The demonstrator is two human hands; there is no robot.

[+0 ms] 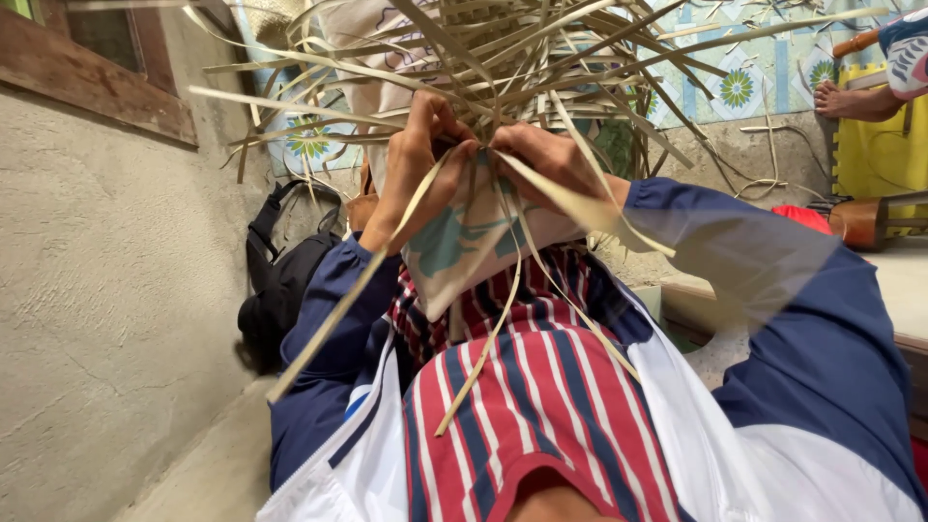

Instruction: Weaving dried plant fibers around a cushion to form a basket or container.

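Plaster wall beside; both hands (pixel 483 164) pinch woven strips (pixel 483 58).

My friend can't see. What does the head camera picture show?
Two hands, left hand and right hand, pinch pale woven strips that fan out above a patterned cloth. The person wears a blue jacket and striped shirt; a black backpack leans against the wall.

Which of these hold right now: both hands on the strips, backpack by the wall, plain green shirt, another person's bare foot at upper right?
1. Both the left hand and right hand grip the woven strips. True.
2. A black backpack sits beside the wall. True.
3. The shirt is plain green. False: it is red, white and blue striped.
4. A bare foot shows at upper right. True.
5. The strips are dark blue. False: pale tan.
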